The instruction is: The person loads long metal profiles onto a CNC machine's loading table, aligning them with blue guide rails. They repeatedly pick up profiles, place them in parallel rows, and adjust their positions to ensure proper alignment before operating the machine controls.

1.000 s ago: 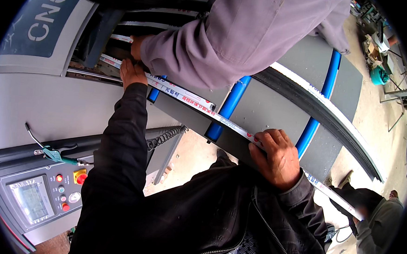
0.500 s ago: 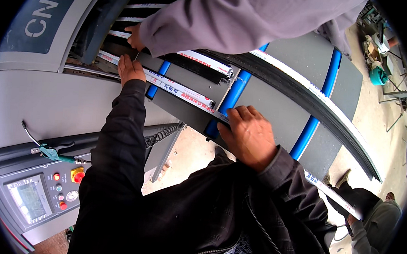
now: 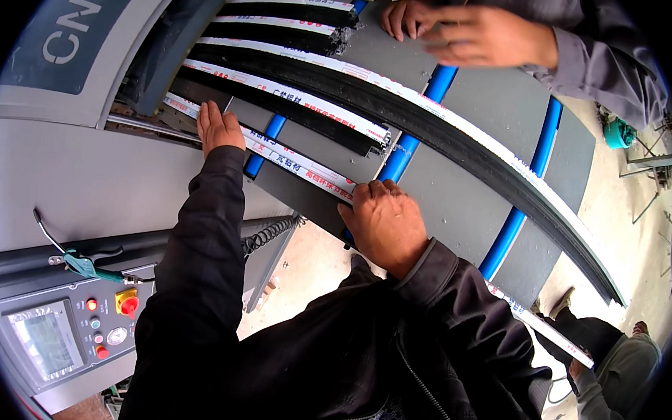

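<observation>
My left hand [image 3: 219, 128] lies with its fingers stretched flat over film-covered profiles beside the machine opening. Further right, my right hand [image 3: 389, 222] has its fingers curled over the near profile strip [image 3: 296, 164], which carries white printed film, and it covers the strip's right end. A long profile [image 3: 541, 323] comes out from under my right forearm toward the lower right, where another person's hand [image 3: 576, 369] is at its far end. Beyond my hands lies a shorter black profile with white film [image 3: 281, 99], its cut end to the right.
A long dark profile [image 3: 501, 155] crosses the grey table [image 3: 452, 194] over blue rollers [image 3: 542, 142]. Cut profiles [image 3: 274, 23] lie behind it. A co-worker's blurred hands [image 3: 481, 38] are at the top. The machine's control panel [image 3: 63, 332] and an air gun [image 3: 86, 264] are at lower left.
The co-worker's arm has drawn back from the machine opening to the upper right, uncovering the profiles. My right hand has moved left along the near strip; my left hand stays almost in place.
</observation>
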